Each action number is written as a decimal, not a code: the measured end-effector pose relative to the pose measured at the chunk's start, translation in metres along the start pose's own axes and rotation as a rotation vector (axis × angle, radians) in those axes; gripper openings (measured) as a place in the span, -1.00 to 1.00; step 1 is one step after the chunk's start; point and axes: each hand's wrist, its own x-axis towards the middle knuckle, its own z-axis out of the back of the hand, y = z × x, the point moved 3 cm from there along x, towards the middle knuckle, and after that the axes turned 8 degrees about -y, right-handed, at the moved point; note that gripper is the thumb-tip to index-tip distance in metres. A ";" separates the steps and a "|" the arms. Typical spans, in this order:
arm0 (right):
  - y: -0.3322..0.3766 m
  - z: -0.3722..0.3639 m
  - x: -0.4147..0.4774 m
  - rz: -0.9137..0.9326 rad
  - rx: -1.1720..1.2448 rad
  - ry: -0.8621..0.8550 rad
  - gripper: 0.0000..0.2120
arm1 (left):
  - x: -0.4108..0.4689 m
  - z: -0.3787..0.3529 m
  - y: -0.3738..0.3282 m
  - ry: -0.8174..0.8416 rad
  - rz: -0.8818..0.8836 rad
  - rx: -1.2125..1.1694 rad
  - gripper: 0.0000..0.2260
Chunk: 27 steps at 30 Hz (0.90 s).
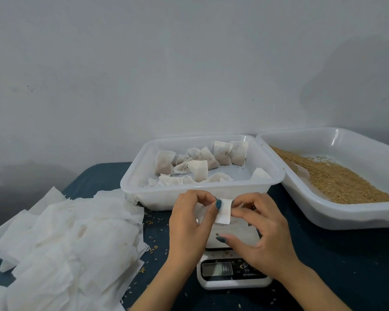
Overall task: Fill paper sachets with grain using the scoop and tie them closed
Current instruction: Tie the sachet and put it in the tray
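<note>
Both hands hold one small white paper sachet (224,211) above the kitchen scale (234,269). My left hand (189,227) pinches its left edge and my right hand (259,232) pinches its right edge. Whether the sachet holds grain cannot be told. A white tray (319,217) at the right holds loose brown grain (337,178). Another white tray (198,196) behind my hands holds several filled, tied sachets (200,163). No scoop shows in the view.
A large loose pile of empty paper sachets (65,241) covers the left of the dark blue table (346,261). Spilled grains lie scattered around the scale and the pile. A plain grey wall stands close behind the trays.
</note>
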 end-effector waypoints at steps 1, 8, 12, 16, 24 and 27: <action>0.000 -0.001 0.000 0.029 -0.034 -0.013 -0.67 | 0.000 -0.001 0.002 0.029 0.074 -0.087 -0.95; 0.000 -0.002 0.000 0.230 -0.231 -0.011 -0.80 | 0.005 -0.001 0.004 0.125 0.277 -0.372 -0.88; 0.001 0.001 0.004 0.303 -0.318 -0.016 -0.81 | 0.009 0.001 0.006 0.082 0.330 -0.377 -0.85; 0.000 0.002 0.005 0.263 -0.296 0.028 -0.78 | 0.008 0.000 0.005 0.094 0.283 -0.338 -0.83; -0.007 0.003 0.005 0.120 -0.139 0.041 -0.92 | 0.005 -0.004 0.002 0.439 0.175 -0.262 -0.58; -0.006 0.004 0.006 0.141 -0.124 0.066 -0.89 | 0.002 -0.004 0.005 0.638 -0.020 0.080 -0.41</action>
